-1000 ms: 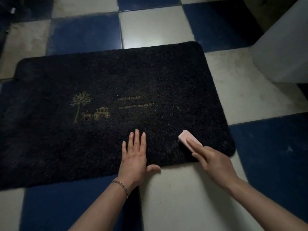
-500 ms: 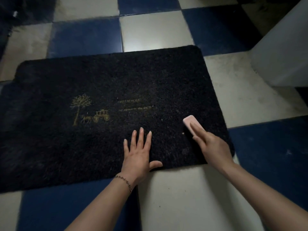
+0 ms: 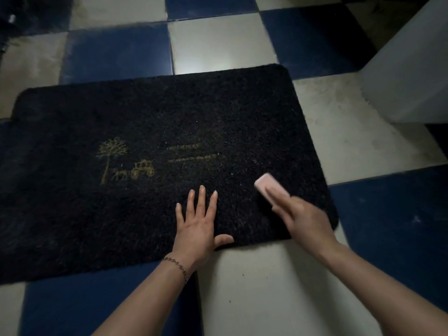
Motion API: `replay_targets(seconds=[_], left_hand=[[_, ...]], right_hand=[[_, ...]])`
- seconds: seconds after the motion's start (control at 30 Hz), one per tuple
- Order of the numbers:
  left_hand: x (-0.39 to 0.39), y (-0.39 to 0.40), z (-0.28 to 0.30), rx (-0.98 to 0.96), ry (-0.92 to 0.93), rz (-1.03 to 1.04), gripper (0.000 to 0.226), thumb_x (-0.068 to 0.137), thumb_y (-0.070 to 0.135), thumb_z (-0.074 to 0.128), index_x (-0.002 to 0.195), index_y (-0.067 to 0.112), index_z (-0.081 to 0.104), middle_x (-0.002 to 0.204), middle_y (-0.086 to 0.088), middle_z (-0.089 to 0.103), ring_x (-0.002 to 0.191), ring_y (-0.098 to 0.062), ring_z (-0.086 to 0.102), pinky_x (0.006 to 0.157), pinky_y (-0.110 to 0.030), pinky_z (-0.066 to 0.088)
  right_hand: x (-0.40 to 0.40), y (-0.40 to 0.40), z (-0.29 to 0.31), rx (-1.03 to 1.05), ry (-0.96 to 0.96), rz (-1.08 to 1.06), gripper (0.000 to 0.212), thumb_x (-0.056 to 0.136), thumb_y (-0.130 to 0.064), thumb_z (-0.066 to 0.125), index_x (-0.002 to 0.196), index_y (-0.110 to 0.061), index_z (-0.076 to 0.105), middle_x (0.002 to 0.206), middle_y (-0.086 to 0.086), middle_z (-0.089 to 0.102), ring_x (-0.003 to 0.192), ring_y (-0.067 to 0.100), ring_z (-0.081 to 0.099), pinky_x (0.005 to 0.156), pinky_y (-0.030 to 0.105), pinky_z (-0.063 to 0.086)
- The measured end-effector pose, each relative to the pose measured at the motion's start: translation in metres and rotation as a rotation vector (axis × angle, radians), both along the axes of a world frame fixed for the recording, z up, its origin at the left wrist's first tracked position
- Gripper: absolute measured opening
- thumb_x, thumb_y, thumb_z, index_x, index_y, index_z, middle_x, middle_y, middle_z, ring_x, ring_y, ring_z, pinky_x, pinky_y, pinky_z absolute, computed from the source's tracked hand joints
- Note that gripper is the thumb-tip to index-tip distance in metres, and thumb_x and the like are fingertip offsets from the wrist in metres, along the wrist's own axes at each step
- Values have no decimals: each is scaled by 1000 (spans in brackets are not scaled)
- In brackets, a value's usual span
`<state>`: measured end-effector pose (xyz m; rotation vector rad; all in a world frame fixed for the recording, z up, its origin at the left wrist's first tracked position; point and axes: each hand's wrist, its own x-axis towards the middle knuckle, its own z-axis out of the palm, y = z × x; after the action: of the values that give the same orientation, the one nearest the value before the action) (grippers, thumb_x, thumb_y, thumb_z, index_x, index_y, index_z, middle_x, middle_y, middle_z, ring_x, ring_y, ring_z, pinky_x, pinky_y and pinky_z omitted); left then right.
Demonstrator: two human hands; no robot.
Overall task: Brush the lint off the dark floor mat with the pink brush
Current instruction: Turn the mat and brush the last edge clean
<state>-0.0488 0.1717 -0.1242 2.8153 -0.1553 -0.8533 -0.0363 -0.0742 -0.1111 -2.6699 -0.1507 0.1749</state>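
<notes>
Right hand (image 3: 303, 215) gripping small pink oblong brush (image 3: 269, 187), fingers curled over its back, pressing it on near-right part of dark shaggy floor mat (image 3: 169, 112). Left hand (image 3: 197, 226) lying flat, fingers spread, pinning mat's near edge.

Advice: short strokes toward near-right edge, even pressure, mat kept pinned.

Pale specks showing mid-right. White block (image 3: 412, 69) standing far right on blue-and-white checkered tile floor (image 3: 266, 287), well apart; nothing obstructing.

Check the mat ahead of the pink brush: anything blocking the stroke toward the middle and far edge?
Nothing visible does. The pink brush, held by the right hand, sits on the dark floor mat with open pile ahead. The left hand lies flat on the near edge, beside the brush, not in front of it.
</notes>
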Motion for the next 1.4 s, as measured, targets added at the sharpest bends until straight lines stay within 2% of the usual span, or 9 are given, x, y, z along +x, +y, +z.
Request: replay_targets(seconds=[0.17,0.27,0.4,0.53,0.67,0.77,0.93,1.13,1.4], left_hand=[[0,-1,-1,13,-2,-5,107,84,70,47,142,29,-33,143,1,-46,132,-22,-43,113,-54,-19],[0,-2,-1,21,-2,-6,108,83,70,48,147,28,-28,141,1,-46,130,-21,-43,112,-54,-18],[1,-2,-2,23,-4,-6,107,84,70,48,149,27,-25,141,1,-46,130,-21,-42,112,-55,-17],[0,-1,-1,22,7,-16,107,84,70,48,148,27,-26,141,0,-47,130,-21,-43,112,-54,-18],[2,1,-1,9,38,-28,112,81,74,48,146,27,-30,140,-1,-49,132,-24,-43,111,-55,-20],[2,0,-2,13,35,-20,114,79,75,48,144,27,-33,140,-1,-49,132,-24,-43,111,-56,-19],[3,-1,-1,24,41,-14,114,80,73,50,140,27,-36,138,-1,-49,138,-28,-38,112,-56,-18],[2,-1,-1,10,33,-27,115,80,73,52,147,25,-28,139,-1,-49,139,-29,-37,111,-56,-18],[5,2,2,-21,105,-53,126,75,71,61,146,25,-32,139,-2,-51,128,-27,-47,107,-56,-24]], right_hand=[[6,6,-3,57,46,-80,48,93,-38,52,135,-52,35,96,4,63,85,24,61,67,35,44],[-27,15,-8,-11,-9,93,55,87,-35,61,135,-49,38,79,2,61,67,23,62,54,30,44],[-55,20,-5,-45,5,197,52,84,-46,38,135,-49,36,71,-3,55,56,19,58,43,28,41],[-13,10,-3,-21,-69,119,48,90,-44,51,135,-52,36,81,1,61,71,23,62,55,32,45],[22,15,-3,0,8,4,48,92,-42,50,136,-52,34,97,3,63,88,24,61,69,34,43],[-12,23,-8,-30,-21,146,54,87,-38,59,135,-51,37,81,2,61,69,25,62,55,32,44],[-60,27,-9,-40,50,309,62,82,-35,44,139,-53,28,75,-4,51,53,19,56,41,30,41],[-23,25,-6,-30,-45,268,46,86,-51,39,132,-49,41,71,-5,53,58,17,59,45,28,43],[11,24,-6,23,-46,90,47,92,-44,50,136,-51,35,91,3,63,84,25,62,67,35,47]])
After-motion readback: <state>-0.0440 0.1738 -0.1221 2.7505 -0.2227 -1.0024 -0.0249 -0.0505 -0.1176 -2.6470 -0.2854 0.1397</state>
